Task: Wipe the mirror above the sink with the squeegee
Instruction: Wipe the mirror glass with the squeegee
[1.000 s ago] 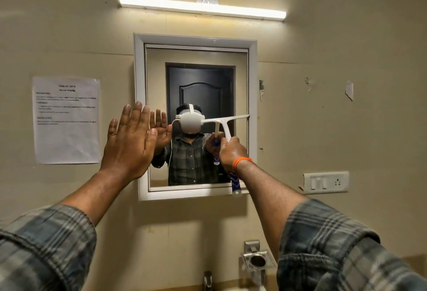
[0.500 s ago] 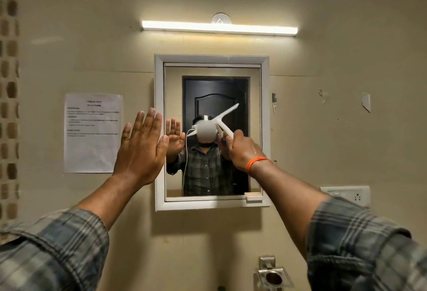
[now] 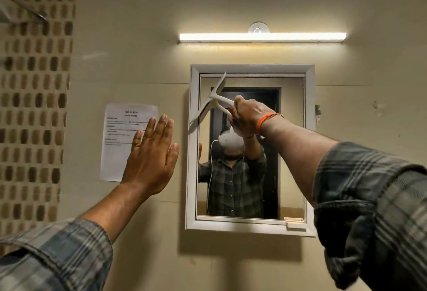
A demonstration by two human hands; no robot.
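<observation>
The squeegee (image 3: 209,101) is now lying steeply tilted along the mirror's (image 3: 288,152) upper left edge, having swung up from mid-glass, so a fresh downward stroke is probably starting. The right hand (image 3: 248,117) is curling round its handle, while the left hand (image 3: 151,154), fingers straight and together, is hovering just left of the frame.

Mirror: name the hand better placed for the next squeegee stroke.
Right. The right hand grips the squeegee at the mirror's upper left; the left hand is open, beside the frame.

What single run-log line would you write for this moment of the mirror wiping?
step: wiping | right hand: grips squeegee | blade: tilted, at upper-left of mirror | left hand: flat, raised beside frame, holds nothing
</observation>
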